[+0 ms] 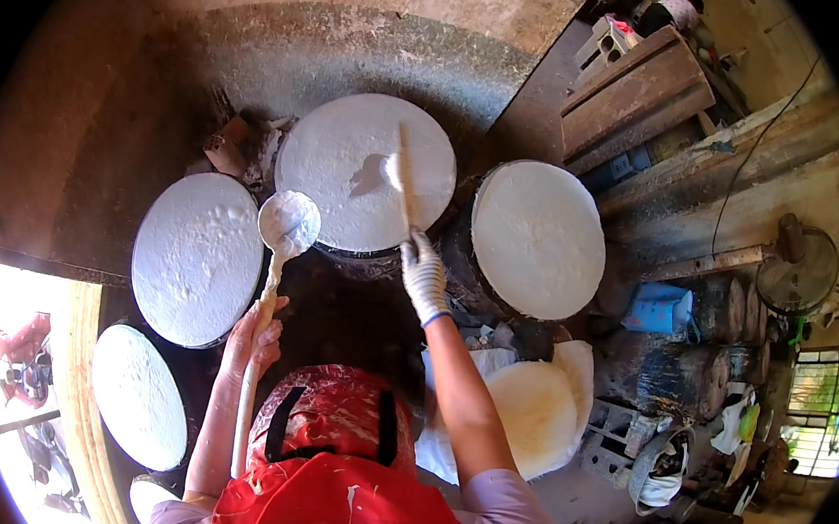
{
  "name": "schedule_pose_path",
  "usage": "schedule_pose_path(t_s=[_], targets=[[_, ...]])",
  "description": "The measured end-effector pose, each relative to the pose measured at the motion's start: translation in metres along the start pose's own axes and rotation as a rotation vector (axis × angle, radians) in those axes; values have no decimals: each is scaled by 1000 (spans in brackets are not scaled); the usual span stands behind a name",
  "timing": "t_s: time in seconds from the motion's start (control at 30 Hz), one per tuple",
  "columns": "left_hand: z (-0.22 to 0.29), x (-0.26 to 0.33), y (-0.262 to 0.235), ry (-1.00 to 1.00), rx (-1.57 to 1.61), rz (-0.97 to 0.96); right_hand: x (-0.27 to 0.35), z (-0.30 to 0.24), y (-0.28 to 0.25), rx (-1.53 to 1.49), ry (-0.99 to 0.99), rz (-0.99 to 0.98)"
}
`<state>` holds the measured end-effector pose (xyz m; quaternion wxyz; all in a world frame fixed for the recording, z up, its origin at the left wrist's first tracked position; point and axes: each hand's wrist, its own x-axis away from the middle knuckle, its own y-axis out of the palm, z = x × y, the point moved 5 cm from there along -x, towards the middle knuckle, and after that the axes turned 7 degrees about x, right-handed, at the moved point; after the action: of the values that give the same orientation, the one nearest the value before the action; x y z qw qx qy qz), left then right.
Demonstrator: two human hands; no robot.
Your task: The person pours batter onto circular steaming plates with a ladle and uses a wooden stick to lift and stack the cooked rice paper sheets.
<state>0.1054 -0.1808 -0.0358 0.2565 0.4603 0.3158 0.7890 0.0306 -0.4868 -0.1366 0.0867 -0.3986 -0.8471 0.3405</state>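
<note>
My left hand is bare and wrapped round the long handle of a ladle. The ladle's bowl is coated in thick white stuff and hangs near the right edge of the left round white-topped vat. My right hand, in a whitish knit glove, is closed on a slim wooden stick smeared with white. That stick reaches over the large middle vat and casts a shadow on its white surface; I cannot tell whether it touches. Another white-topped vat stands to the right.
A smaller white round lies at the left, by a bright opening. Near my right elbow, a pale disc rests on white sheeting. Further right are a blue container, dark drums, concrete blocks and a bucket. A curved wall rises behind.
</note>
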Motion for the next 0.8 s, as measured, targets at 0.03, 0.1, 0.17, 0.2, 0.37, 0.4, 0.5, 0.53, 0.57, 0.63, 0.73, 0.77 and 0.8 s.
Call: schedule_pose_path(t_s=[0.03, 0.1, 0.17, 0.2, 0.37, 0.4, 0.5, 0.53, 0.57, 0.63, 0.73, 0.77, 0.8], targets=[[-2, -2, 2, -7, 8, -11, 1, -4, 13, 33, 13, -62], [-3, 0, 2, -10, 20, -14, 4, -26, 19, 87, 46, -177], [-2, 0, 8, -11, 19, -32, 9, -21, -3, -59, 36, -65], [-1, 0, 10, 4, 16, -36, 12, -15, -18, -130, 28, -12], [-9, -13, 19, 17, 53, -32, 36, 33, -28, 4, -24, 141], [-12, -16, 21, 10, 61, -24, 36, 31, -18, -44, -11, 72], [-14, -22, 26, 33, 45, 3, 35, -5, 4, -167, 105, -115], [-16, -26, 29, 31, 33, 1, 39, -7, 1, -70, 8, -156], [-18, -30, 31, 30, 23, 1, 43, -9, -2, 23, -92, -187], [-18, -34, 30, 54, -6, 33, 37, -11, -15, -207, -84, -270], [-18, -51, 39, 83, -79, 82, -8, 47, -35, -121, -131, -81], [-13, -56, 39, 92, -109, 101, -22, 52, -36, -129, -109, -179], [-8, -63, 39, 98, -142, 117, -35, 56, -39, -136, -86, -273]])
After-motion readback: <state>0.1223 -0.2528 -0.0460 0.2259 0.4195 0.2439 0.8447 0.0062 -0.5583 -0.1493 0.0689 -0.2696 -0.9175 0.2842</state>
